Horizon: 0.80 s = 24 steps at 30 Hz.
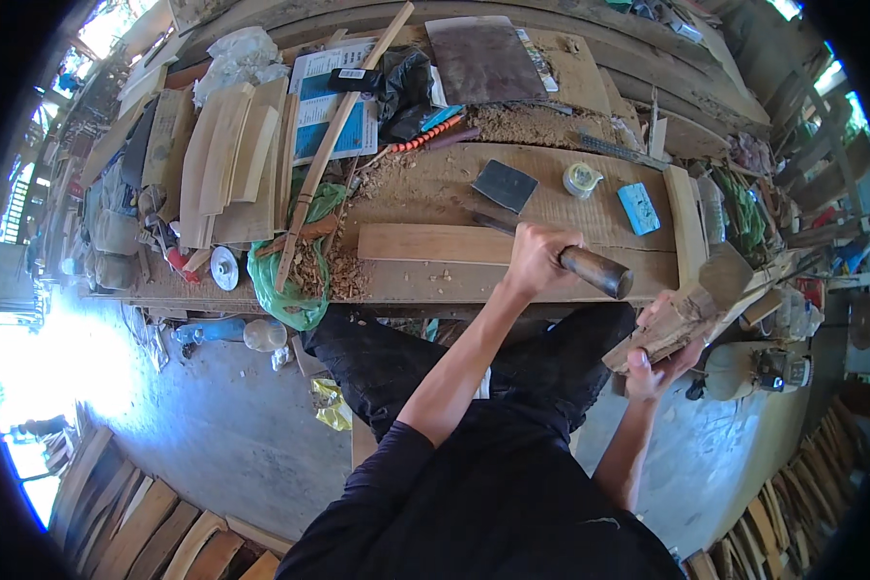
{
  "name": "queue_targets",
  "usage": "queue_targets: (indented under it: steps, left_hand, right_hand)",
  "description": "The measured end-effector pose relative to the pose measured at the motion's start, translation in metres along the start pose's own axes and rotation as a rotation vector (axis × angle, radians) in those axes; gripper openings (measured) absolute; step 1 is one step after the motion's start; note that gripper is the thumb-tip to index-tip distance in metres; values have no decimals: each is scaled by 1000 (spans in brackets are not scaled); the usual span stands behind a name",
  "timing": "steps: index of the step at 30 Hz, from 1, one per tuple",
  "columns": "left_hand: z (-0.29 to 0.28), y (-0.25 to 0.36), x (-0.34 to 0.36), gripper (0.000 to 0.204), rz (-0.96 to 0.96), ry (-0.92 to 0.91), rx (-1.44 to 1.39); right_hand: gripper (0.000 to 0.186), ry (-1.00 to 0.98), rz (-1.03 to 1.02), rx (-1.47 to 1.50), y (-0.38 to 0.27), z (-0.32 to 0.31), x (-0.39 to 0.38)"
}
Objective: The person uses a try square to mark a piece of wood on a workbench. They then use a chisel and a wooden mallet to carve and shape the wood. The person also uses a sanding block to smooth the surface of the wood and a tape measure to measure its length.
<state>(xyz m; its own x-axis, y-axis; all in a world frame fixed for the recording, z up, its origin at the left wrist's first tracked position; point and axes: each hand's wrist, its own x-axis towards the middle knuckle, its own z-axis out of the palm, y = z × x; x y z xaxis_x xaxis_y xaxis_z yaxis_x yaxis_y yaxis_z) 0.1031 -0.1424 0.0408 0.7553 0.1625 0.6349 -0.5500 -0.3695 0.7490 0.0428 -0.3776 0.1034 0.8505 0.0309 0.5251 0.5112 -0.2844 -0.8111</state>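
Note:
My left hand point(543, 256) is closed around a chisel with a thick round wooden handle point(599, 274). The handle points right toward me, and the dark metal blade point(493, 223) shows beyond my fist, over the bench. To the right, just off the bench's front edge, my right hand point(665, 365) grips a rough wood block point(681, 324) from below, fingers and thumb around it. Under the chisel's tip lies a flat wooden strip point(435, 244). A dark rectangular block point(505, 186), a small round container point(581, 180) and a blue box point(638, 208) rest behind it.
Stacked thin boards point(227, 164) stand at the left of the bench. A green plastic bag point(295, 290) with shavings hangs at the front edge. A long stick point(333, 130) leans across papers. A metal ruler point(623, 152) and an upright board point(684, 227) are at the right.

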Motion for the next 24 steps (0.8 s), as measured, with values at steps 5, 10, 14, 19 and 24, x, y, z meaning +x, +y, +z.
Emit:
queue_targets:
  steps: [5,10,14,19,24]
  left_hand:
    - [0,1,2,18,-23,-29,25]
    - [3,1,3,18,-38,15,19]
    - [0,-2,3,19,-40,-29,49]
    - [2,6,6,20,-55,-19,44]
    - [3,0,3,20,-30,-55,92]
  right_hand:
    - [130,-387,-59,-270,-30,-4,28]
    - [128,-127,119,297,50,-18,-26]
    - [123,-306,-25,-136,-33,8,26]
    - [127,-144,-78,309,46,-23,-21]
    - [127,-271,56,-110,-29,10,13]
